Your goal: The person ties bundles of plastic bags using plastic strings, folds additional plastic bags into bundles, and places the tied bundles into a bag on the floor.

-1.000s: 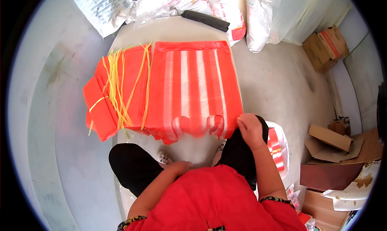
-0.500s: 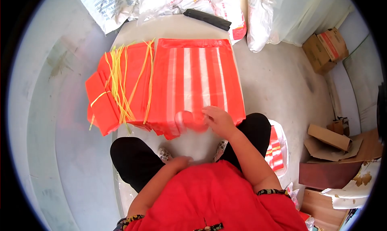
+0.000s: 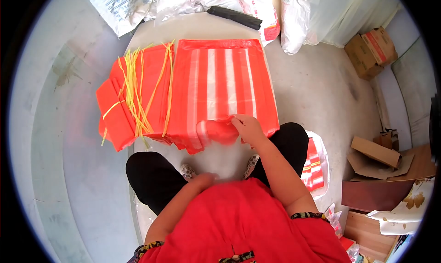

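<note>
Red-and-white striped plastic bags [image 3: 220, 84] lie flat in a stack on the table [image 3: 183, 26], their lower edge hanging over its near side. My right hand [image 3: 248, 129] pinches the near edge of the top bag, which is lifted and curled there. My left hand [image 3: 206, 180] rests low by my lap; its fingers are blurred and partly hidden. Left of the stack are folded red bags [image 3: 158, 70] with loose yellow ties [image 3: 134, 88] across them. A smaller red bundle [image 3: 117, 118] has a yellow tie around it.
A black roll [image 3: 234, 17] and white printed sacks [image 3: 206, 1] lie at the table's far end. On the floor to the right, a white container [image 3: 325, 164] holds striped bundles. Cardboard boxes [image 3: 371, 51] stand farther right, with an open carton [image 3: 376, 159] nearer.
My right hand has moved left from the stack's right corner to the middle of its near edge and has taken hold of the bag there. My left hand has hardly moved.
</note>
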Demonstrator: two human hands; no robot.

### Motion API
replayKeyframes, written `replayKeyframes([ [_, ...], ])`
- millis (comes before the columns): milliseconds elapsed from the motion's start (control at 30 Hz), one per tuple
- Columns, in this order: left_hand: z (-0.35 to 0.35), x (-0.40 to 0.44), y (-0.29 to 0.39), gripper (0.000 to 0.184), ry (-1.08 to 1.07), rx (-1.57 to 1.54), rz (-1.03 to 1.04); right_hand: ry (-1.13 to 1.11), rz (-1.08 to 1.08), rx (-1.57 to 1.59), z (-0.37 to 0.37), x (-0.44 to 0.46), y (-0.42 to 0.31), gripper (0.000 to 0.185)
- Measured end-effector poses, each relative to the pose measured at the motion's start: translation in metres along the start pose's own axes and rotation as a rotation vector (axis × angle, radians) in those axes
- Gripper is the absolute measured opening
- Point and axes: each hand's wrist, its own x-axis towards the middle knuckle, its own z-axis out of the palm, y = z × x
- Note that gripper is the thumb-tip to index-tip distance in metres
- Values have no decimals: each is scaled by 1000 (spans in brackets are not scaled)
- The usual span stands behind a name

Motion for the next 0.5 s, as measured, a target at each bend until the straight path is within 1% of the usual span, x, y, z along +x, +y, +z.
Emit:
replayKeyframes([
  [133,0,-3,5,42,11,6,-10,-73,342,217,-6,1,-12,32],
  [233,6,4,-6,46,17,-2,16,-45,291,270,-5,-4,-14,33],
  [333,12,11,-21,49,26,15,27,-42,303,256,-8,-7,-22,32],
  [400,8,9,-16,51,26,21,10,-50,201,191,-3,-2,-7,30],
  [500,1,-2,4,53,18,-4,-32,23,-65,84,11,0,18,29],
])
